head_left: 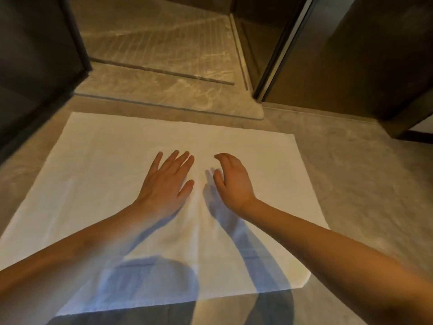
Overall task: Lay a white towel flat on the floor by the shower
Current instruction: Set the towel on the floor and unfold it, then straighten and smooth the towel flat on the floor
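A white towel (pixel 98 165) lies spread out on the beige stone floor, its far edge close to the raised shower threshold (pixel 178 102). Both of my hands are over the middle of the towel. My left hand (pixel 167 181) has straight, spread fingers, palm down on the cloth. My right hand (pixel 230 181) is just right of it, fingers loosely bent, holding nothing. I cannot tell whether it touches the cloth. A faint crease runs down the towel between the two hands. My arms' shadows fall across the near half of the towel.
The shower floor (pixel 152 41) lies beyond the threshold. A dark wall panel (pixel 35 57) stands on the left. A glass door with a dark frame (pixel 281 55) and a dark wall (pixel 375 55) stand on the right. Bare stone floor (pixel 356 174) extends right of the towel.
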{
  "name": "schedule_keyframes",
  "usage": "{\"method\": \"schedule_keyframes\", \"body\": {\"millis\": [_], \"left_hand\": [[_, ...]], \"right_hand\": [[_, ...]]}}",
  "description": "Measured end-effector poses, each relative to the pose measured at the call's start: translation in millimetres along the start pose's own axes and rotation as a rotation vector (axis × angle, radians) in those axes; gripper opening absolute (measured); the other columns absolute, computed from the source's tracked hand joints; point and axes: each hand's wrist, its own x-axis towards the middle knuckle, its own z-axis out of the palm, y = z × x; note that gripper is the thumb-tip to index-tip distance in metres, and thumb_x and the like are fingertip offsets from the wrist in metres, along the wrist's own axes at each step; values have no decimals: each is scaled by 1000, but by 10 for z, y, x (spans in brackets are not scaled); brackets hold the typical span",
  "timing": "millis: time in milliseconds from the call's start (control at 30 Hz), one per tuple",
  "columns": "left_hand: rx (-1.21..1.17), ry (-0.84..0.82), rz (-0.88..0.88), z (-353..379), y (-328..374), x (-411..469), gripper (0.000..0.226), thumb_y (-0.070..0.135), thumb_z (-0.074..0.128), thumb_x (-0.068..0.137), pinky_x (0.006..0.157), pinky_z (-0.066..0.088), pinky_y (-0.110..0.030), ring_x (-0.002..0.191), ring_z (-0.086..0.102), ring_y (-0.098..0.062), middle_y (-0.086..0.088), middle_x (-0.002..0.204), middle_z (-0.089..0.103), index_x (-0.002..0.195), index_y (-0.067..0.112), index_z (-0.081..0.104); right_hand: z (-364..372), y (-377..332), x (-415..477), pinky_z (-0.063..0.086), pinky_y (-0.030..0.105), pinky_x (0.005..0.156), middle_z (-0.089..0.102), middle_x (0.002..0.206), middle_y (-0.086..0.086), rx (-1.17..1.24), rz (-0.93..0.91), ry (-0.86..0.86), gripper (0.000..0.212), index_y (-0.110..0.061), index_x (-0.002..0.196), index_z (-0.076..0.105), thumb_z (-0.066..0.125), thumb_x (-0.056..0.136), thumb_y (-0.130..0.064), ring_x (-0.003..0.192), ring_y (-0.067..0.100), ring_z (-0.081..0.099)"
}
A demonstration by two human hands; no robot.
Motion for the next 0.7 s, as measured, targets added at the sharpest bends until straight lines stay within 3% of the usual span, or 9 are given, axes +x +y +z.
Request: {"method": "schedule_keyframes", "body": {"millis": [67,233,333,567,700], "left_hand": [[-37,37,105,-19,281,154,57,40,31,100,120,4,-44,148,16,-21,-1,159,25,152,18,26],[-87,-4,267,155,828,362,62,44,23,96,119,11,-48,146,21,-25,-5,157,28,150,14,31],[-86,-56,339,390,1087,407,60,44,24,99,120,4,-45,148,12,-22,-3,160,21,153,17,24],[-119,-180,467,897,1509,416,61,48,21,101,119,-9,-37,149,-4,-17,2,162,4,155,22,9],[-84,-227,552,1062,1649,395,67,54,4,95,120,-6,-39,148,-9,-18,3,162,-4,155,23,2]], "right_hand": [[-112,282,-141,35,33,106,54,135,14,-27,115,51,37,-4,132,52,45,98,-15,123,29,49],[-168,753,-579,34,35,110,50,139,11,14,297,153,37,-6,135,49,44,100,-17,129,26,44],[-265,1008,-857,34,34,110,49,139,11,11,409,216,38,-6,136,48,44,100,-15,130,25,43],[-504,1589,-1443,33,37,111,34,150,11,-74,720,202,47,-13,146,36,41,100,-18,136,27,35],[-531,1795,-1613,31,39,112,40,148,12,-119,755,161,51,-13,151,28,38,101,-23,135,29,34]]}}
